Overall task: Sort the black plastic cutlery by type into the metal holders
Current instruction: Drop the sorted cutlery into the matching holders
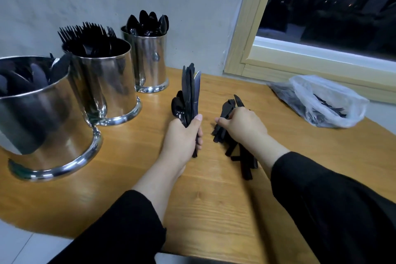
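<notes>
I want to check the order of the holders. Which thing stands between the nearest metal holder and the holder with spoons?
In the head view, the holder with forks stands between the nearest holder and the spoon holder.

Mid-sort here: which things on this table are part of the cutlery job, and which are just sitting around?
Part of the job:
- bundle of knives and spoons in left hand
- loose cutlery pile under right hand
- knife holder
- fork holder
- spoon holder
- plastic bag, with more black cutlery inside

Just there:
- wooden table
- window
</notes>
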Motion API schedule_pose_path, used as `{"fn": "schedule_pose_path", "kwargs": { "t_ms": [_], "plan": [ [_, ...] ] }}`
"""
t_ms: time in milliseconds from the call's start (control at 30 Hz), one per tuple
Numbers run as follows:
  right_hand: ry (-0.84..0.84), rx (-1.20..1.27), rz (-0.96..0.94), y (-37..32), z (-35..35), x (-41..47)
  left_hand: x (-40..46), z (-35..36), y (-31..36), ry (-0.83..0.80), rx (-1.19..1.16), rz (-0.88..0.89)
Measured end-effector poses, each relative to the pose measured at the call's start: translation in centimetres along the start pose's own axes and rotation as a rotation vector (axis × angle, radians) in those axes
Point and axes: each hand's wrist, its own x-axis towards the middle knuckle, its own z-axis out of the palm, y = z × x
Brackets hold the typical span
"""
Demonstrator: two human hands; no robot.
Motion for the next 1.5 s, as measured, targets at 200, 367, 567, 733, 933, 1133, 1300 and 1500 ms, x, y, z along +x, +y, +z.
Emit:
{"fn": "schedule_pose_path", "kwargs": {
  "t_ms": [200, 367, 567, 733, 933, 1133, 1300, 1500],
  "plan": [
    [-0.009, -0.236, 0.024, -1.5, 0.3, 1.1, 0.1, -0.4, -0.4, 0.007, -0.058, -0.006],
    [-0.055, -0.244, 0.057, -0.7, -0.3, 0.9, 0.0, -0.4, -0.4, 0.002, -0.053, 0.005],
    [-0.095, -0.277, 0.021, -0.4, -0.7, -0.1, -0.4, -0.4, -0.2, -0.003, -0.031, 0.012],
    [-0.022, -0.378, -0.119, -0.1, -0.3, -0.9, -0.5, -0.4, 0.0, 0.005, -0.055, 0.006],
    [-0.031, -0.190, -0.089, 0.9, -0.4, -0.7, -0.5, -0.5, -0.1, 0.001, -0.058, 0.006],
    [-0.161, 0.552, -0.122, 2.0, -2.3, -2.7, -0.2, -0.6, -0.1, -0.002, -0.105, 0.004],
    [-0.185, 0.789, -0.174, 0.7, -2.1, -5.7, -0.3, -0.9, -0.2, -0.025, -0.127, -0.018],
    [-0.155, 0.747, -0.267, -0.8, 0.4, -6.5, -0.5, -0.9, 0.0, -0.068, -0.139, -0.002]
  ]
}}
